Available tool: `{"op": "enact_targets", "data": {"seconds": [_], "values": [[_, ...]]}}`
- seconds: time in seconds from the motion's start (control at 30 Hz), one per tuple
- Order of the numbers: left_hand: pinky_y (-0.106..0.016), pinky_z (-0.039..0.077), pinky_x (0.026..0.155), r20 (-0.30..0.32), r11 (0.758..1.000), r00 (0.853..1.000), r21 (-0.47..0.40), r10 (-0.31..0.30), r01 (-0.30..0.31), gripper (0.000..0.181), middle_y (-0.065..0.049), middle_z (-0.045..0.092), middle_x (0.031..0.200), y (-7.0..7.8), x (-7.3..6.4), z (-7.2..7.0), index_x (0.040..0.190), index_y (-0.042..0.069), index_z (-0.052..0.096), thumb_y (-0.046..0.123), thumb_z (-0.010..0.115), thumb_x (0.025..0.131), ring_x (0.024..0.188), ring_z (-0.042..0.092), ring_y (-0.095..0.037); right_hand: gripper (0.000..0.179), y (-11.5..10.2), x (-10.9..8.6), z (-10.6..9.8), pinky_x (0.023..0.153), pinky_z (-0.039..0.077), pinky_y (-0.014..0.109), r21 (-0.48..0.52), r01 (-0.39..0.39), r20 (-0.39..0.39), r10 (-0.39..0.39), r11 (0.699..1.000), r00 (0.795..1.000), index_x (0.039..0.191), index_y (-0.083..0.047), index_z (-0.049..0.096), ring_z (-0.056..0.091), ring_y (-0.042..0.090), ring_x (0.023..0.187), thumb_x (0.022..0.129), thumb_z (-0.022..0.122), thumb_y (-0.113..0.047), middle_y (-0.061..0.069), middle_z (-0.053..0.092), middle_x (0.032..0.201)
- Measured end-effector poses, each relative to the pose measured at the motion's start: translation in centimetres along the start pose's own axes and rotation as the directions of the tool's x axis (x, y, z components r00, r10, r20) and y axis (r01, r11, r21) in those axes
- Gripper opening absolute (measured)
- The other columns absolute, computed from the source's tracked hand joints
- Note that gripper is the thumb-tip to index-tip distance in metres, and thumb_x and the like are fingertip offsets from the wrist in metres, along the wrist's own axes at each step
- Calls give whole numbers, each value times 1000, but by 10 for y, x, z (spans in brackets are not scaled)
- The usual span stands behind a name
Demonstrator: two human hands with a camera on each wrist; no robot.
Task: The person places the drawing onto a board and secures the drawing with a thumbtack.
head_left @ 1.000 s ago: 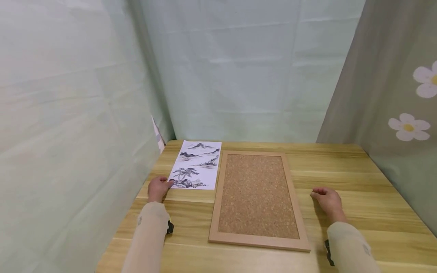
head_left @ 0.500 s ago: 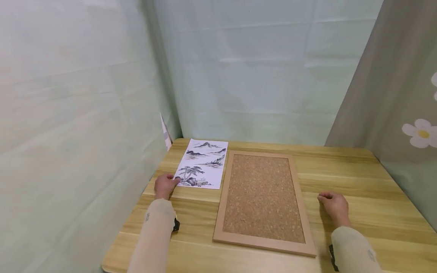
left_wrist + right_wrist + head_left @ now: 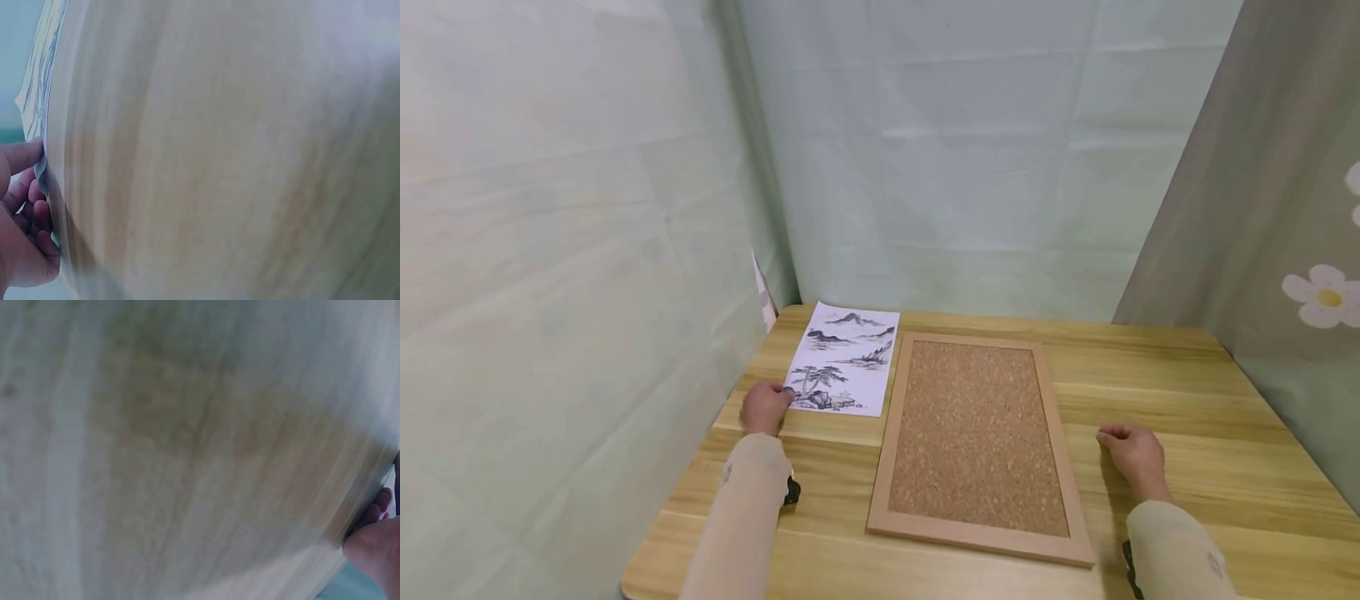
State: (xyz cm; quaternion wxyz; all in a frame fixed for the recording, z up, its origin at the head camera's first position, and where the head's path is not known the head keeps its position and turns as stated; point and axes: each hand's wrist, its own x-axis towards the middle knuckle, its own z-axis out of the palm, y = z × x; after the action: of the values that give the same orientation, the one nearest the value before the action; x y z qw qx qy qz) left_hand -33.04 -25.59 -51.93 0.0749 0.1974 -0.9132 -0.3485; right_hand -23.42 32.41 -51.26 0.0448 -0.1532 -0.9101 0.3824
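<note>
Apparently early, with 1 grip only

Done: pinching paper (image 3: 852, 350) by its near left corner with left hand (image 3: 765, 407), on table (image 3: 827, 500), just left of bare board (image 3: 976, 437). Remaining, probably: all beyond this grip. In right hand (image 3: 1135, 456): nothing visible, with loosely curled fingers

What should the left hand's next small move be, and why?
Probably raise the printed sheet slightly toward the cork board: the left hand pinches its near-left corner, and the bare board lies just right of the sheet.
</note>
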Motion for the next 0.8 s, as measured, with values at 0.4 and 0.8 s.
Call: {"op": "enact_targets", "data": {"seconds": [0.4,0.8], "values": [[-55,45,94,89,1000,996,-7,16,-15,41,-24,62,126,5,3,-1,126,-4,62,16,55,92,113,58,-42,30,2,1,2,91,39,55,-1,7,-8,-7,1000,1000,107,11,67,56,45,104,98,58,-16,29,66,111],[-51,46,85,94,998,994,-5,61,-61,28,-25,64,104,3,7,-3,107,-10,63,12,58,91,94,58,-39,30,4,3,3,92,39,56,-2,-8,-8,8,1000,1000,107,10,67,56,44,103,98,59,-18,29,65,111]]}}
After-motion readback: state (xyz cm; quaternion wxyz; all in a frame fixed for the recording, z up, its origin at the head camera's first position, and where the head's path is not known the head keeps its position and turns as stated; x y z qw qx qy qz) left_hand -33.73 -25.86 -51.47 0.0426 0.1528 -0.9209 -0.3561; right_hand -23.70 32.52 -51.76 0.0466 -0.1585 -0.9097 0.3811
